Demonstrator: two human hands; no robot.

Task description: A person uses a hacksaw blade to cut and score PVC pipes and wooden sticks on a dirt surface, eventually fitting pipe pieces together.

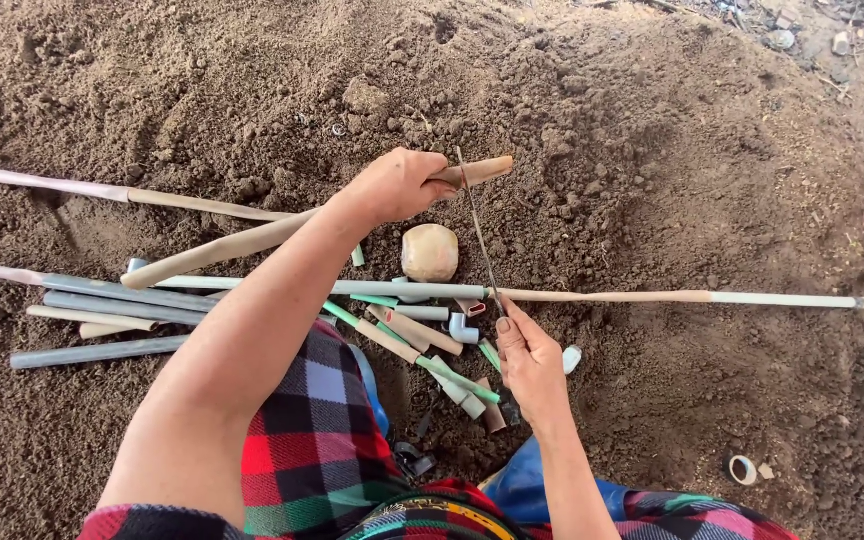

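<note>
Tan pipe (252, 238) held slantwise over the soil (652, 130), left hand (397, 185) clenched around it near its cut end at upper right, lower end reaching down-left among the other pipes. Thin saw blade (479, 235) set across that pipe just beside the left hand — standing nearly upright in the view, its lower end pinched in the fingers (505, 322) of the right hand (532, 365). Round stone (430, 252) lying between the two hands, just under the held pipe. Long thin pipe (652, 296) stretched left to right beneath the blade. Grey pipes (102, 305) heaped at left, short offcuts and a white elbow (464, 330) scattered near the right hand. Roll of tape (742, 469) well apart at lower right. Plaid cloth (317, 430) over the knees at the bottom — blue beside it.
</note>
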